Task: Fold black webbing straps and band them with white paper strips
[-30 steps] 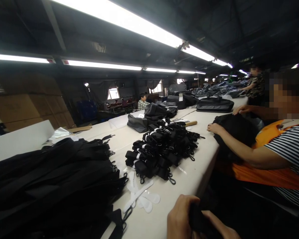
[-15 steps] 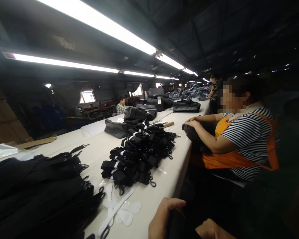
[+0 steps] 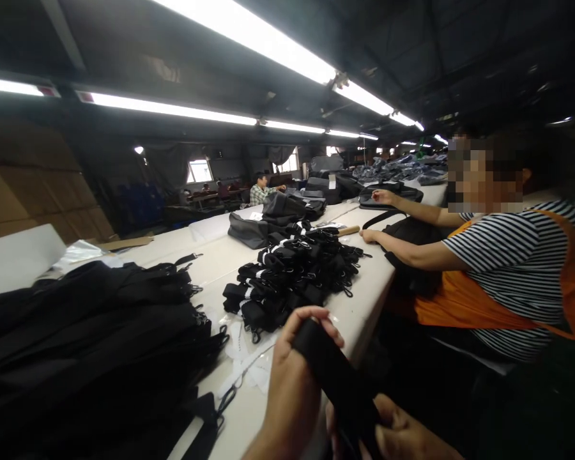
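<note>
A wide black strap (image 3: 335, 370) is stretched between my two hands near the lower middle of the view. My left hand (image 3: 297, 370) has the strap looped over it, its fingers curled round the upper end. Lower down, my right hand (image 3: 402, 428) grips the strap's lower part; some of its fingers are hidden. Just beyond lies a pile of bundled black straps (image 3: 301, 275) with metal hooks and white bands. To the left is a large heap of loose black straps (image 3: 86, 358), hooks facing right. White paper pieces (image 3: 253, 367) lie between the two piles.
Across the long cream table (image 3: 211, 255) sit dark bags (image 3: 252, 230) and a tan roll (image 3: 349, 230). At right, a co-worker in an orange apron (image 3: 469, 306) handles a black bag (image 3: 412, 246). Cardboard boxes (image 3: 33, 198) stand at far left.
My hands have risen further into view with the strap now plainly visible. The view has swung left. The co-worker's far hand has lifted off the black bag.
</note>
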A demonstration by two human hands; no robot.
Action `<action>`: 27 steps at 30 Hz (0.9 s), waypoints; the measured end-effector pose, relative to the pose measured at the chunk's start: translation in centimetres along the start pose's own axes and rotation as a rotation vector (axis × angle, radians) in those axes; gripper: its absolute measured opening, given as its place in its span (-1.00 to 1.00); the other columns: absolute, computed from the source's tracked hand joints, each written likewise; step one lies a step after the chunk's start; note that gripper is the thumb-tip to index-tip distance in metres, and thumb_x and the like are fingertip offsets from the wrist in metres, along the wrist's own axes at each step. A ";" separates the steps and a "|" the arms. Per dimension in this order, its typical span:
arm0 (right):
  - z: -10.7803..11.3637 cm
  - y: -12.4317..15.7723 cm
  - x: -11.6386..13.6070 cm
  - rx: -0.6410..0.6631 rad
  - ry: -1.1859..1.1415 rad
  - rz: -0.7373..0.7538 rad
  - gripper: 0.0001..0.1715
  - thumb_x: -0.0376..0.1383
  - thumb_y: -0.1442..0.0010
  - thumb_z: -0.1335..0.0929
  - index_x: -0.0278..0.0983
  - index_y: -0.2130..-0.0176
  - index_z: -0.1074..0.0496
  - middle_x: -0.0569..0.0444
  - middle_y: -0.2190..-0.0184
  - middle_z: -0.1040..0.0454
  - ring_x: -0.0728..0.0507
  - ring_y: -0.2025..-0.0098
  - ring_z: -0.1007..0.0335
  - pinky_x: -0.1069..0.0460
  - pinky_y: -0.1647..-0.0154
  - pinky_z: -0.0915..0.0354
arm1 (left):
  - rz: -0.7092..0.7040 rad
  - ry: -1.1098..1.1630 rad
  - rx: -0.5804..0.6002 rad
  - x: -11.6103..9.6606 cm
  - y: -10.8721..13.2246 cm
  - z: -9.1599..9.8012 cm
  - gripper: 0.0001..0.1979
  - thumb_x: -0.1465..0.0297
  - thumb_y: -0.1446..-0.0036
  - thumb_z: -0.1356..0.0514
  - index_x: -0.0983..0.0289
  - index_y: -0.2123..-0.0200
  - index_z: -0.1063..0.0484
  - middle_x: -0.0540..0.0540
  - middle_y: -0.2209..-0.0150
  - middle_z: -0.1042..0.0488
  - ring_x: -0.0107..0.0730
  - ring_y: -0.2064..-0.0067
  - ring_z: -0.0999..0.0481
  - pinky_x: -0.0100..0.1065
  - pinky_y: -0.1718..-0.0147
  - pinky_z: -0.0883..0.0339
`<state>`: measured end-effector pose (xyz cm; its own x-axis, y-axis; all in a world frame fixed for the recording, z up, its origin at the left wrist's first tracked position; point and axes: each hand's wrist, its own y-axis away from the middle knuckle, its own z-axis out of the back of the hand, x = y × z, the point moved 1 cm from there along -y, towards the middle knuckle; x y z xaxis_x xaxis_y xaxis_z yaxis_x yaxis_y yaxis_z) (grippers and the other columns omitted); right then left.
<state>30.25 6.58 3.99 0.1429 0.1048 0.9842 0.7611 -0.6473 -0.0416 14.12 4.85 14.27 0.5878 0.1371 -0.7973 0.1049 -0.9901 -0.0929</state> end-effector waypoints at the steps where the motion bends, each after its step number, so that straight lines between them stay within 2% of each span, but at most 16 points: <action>1: 0.4 -0.7 0.0 0.006 -0.041 0.022 -0.33 0.27 0.07 -0.42 -0.30 0.48 -0.54 -0.01 0.50 -0.44 -0.09 0.45 -0.35 0.05 0.39 -0.26 | -0.045 -0.020 -0.016 -0.9 -0.9 0.6 -0.83 0.41 -0.07 -0.28 0.26 0.22 -0.46 0.04 0.39 -0.47 -0.48 0.38 -0.45 -0.52 0.43 -0.31; 2: 0.7 -1.3 0.1 0.017 -0.093 0.048 -0.32 0.25 0.04 -0.42 -0.34 0.51 -0.51 -0.01 0.50 -0.44 -0.05 0.48 -0.32 0.06 0.40 -0.24 | -0.095 -0.034 -0.020 -1.8 -1.9 1.4 -0.79 0.46 -0.03 -0.30 0.26 0.20 -0.46 0.03 0.37 -0.48 -0.46 0.35 -0.48 -0.49 0.36 -0.36; 4: 1.5 -2.4 0.5 0.060 -0.183 0.074 -0.44 0.11 -0.08 -0.43 -0.37 0.45 -0.49 0.01 0.54 -0.43 0.00 0.55 -0.27 0.09 0.45 -0.19 | -0.211 -0.071 -0.070 -3.5 -3.7 3.4 -0.74 0.51 0.03 -0.33 0.28 0.21 -0.47 0.03 0.37 -0.50 -0.45 0.33 -0.52 -0.45 0.28 -0.43; 6: 2.0 -3.2 1.0 0.074 -0.239 0.055 -0.54 0.00 -0.14 -0.44 -0.38 0.38 -0.50 0.00 0.48 -0.47 0.00 0.52 -0.33 0.11 0.45 -0.20 | -0.280 -0.098 -0.107 -4.8 -5.1 5.2 -0.75 0.51 0.03 -0.34 0.30 0.21 -0.48 0.04 0.38 -0.52 -0.43 0.34 -0.56 -0.42 0.25 -0.47; 10: 2.1 -3.9 1.5 -0.018 -0.331 -0.036 -0.55 -0.03 -0.16 -0.45 -0.41 0.38 -0.50 -0.06 0.37 -0.53 -0.04 0.42 -0.45 0.12 0.44 -0.32 | -0.273 -0.135 -0.164 -5.6 -6.0 7.5 -0.79 0.54 0.00 -0.31 0.35 0.23 -0.47 0.09 0.40 -0.56 -0.38 0.36 -0.60 -0.39 0.27 -0.52; 14: 1.7 -4.3 0.6 -0.141 -0.425 -0.121 -0.55 -0.03 -0.13 -0.47 -0.40 0.41 -0.49 -0.04 0.41 -0.56 -0.06 0.40 -0.49 0.13 0.44 -0.39 | -0.239 -0.120 -0.255 -5.1 -6.0 8.5 -0.76 0.65 0.03 -0.27 0.37 0.24 -0.46 0.16 0.37 -0.60 -0.33 0.35 -0.63 -0.37 0.28 -0.55; 18: 1.8 -4.8 -0.3 -0.122 -0.423 -0.162 -0.59 -0.06 -0.13 -0.48 -0.40 0.37 -0.50 0.00 0.43 -0.55 -0.02 0.44 -0.48 0.16 0.48 -0.37 | -0.235 -0.031 -0.342 -5.0 -6.3 8.8 -0.82 0.67 -0.05 -0.17 0.40 0.25 -0.42 0.24 0.37 -0.59 -0.23 0.31 -0.65 -0.25 0.22 -0.57; 21: 2.0 -5.2 -0.6 -0.086 -0.405 -0.179 -0.57 -0.04 -0.13 -0.48 -0.39 0.36 -0.49 0.02 0.46 -0.54 -0.01 0.48 -0.46 0.15 0.49 -0.37 | -0.222 -0.037 -0.374 -5.3 -6.5 9.0 -0.80 0.68 -0.04 -0.14 0.41 0.25 -0.42 0.26 0.35 -0.59 -0.17 0.27 -0.65 -0.22 0.23 -0.58; 24: 2.1 -5.6 -1.0 -0.070 -0.393 -0.187 -0.55 -0.02 -0.14 -0.47 -0.40 0.36 -0.48 0.03 0.52 -0.53 0.01 0.54 -0.43 0.16 0.52 -0.35 | -0.190 -0.120 -0.380 -5.5 -6.5 9.7 -0.78 0.67 0.02 -0.17 0.40 0.26 -0.44 0.23 0.37 -0.59 -0.19 0.30 -0.64 -0.25 0.28 -0.57; 27: 2.2 -5.7 -1.5 -0.085 -0.380 -0.179 -0.56 -0.02 -0.15 -0.46 -0.39 0.33 -0.50 0.07 0.55 -0.52 0.04 0.57 -0.41 0.19 0.55 -0.32 | -0.276 -0.400 -0.301 -5.9 -5.8 10.8 -0.70 0.64 0.12 -0.27 0.36 0.23 -0.51 0.11 0.39 -0.59 -0.37 0.42 -0.57 -0.45 0.40 -0.48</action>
<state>27.04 11.76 2.37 0.2487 0.4813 0.8405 0.7422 -0.6523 0.1538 1.35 9.50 13.06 0.1634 0.3095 -0.9367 0.4701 -0.8592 -0.2019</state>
